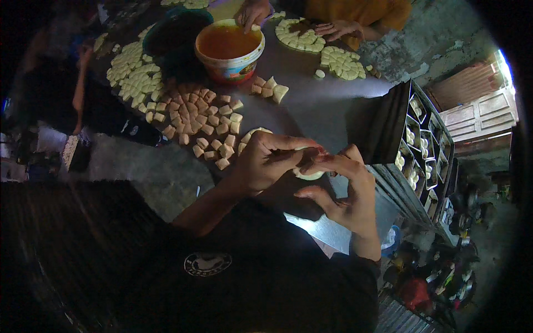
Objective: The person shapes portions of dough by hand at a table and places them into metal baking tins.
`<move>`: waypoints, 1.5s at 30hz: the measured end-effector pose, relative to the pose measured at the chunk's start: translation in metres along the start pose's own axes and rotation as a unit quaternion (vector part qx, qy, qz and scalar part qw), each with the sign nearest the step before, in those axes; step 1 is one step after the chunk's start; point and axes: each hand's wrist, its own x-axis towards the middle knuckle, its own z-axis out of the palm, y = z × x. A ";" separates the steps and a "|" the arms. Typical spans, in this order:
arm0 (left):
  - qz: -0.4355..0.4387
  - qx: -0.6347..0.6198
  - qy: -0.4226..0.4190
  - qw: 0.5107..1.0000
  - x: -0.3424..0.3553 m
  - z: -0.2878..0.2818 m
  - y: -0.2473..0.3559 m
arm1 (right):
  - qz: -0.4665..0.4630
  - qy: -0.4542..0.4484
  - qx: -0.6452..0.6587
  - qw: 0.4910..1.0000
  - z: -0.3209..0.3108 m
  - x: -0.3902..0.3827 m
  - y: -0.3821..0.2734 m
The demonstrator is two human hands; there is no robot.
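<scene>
My left hand (pixel 265 164) pinches a small, pale, flattened piece of dough (pixel 308 174) between thumb and fingers, above the near edge of the table. From the right, my right hand (pixel 347 191) reaches its fingertips to the upper part of the dough, at the left fingertips. Its thumb stands well apart below. Something reddish-brown shows around the touching fingertips, but I cannot make out what it is. Just beyond my left hand lies another pale dough piece (pixel 254 134), partly hidden. Cut brown and cream dough pieces (pixel 191 112) spread over the table to its left.
A bucket of orange filling (pixel 229 44) stands on the dark table (pixel 311 100), beside a dark green tub (pixel 172 33). Another person's hands (pixel 338 29) work across the table near dough rounds (pixel 300 36). Stacked metal tins (pixel 413 139) holding dough stand at right.
</scene>
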 end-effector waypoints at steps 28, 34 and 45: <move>0.004 0.398 -0.163 0.903 0.001 -0.015 -0.226 | 0.377 -0.017 -0.071 0.923 0.084 -0.144 0.230; -0.083 0.435 -0.137 0.886 -0.007 -0.005 -0.217 | 0.235 -0.151 -0.076 0.957 0.068 -0.153 0.242; -0.069 0.478 -0.079 0.872 -0.009 0.006 -0.218 | -0.059 -0.196 -0.363 0.909 0.075 -0.188 0.292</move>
